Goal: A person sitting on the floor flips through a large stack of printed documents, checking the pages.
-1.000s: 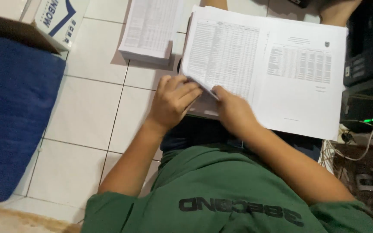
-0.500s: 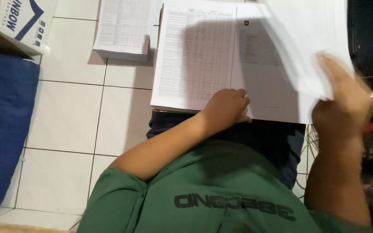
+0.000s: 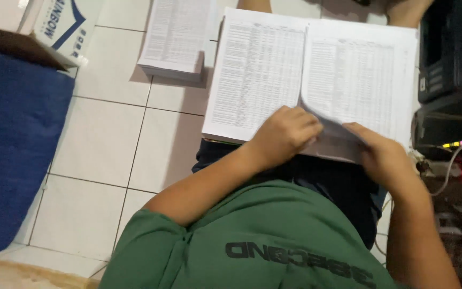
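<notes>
Two thick piles of printed table sheets [image 3: 263,75] lie side by side across my lap, the left pile flat and the right pile [image 3: 364,75] next to it. My left hand [image 3: 284,134] rests with curled fingers on the near edge where the piles meet. My right hand [image 3: 378,152] pinches the lower left corner of the top sheet of the right pile, lifting it slightly. A green shirt [image 3: 252,241] fills the lower view.
A smaller stack of printed sheets [image 3: 175,37] lies on the white tiled floor [image 3: 102,134] at the upper left. A cardboard box [image 3: 33,27] and a blue cushion [image 3: 12,139] sit at the left. Dark electronic equipment [image 3: 450,59] and cables [image 3: 445,171] stand at the right.
My right hand had a sheet raised high at the right; that sheet now lies down and the hand has come back to the pile's near corner. My left hand stayed at the near edge.
</notes>
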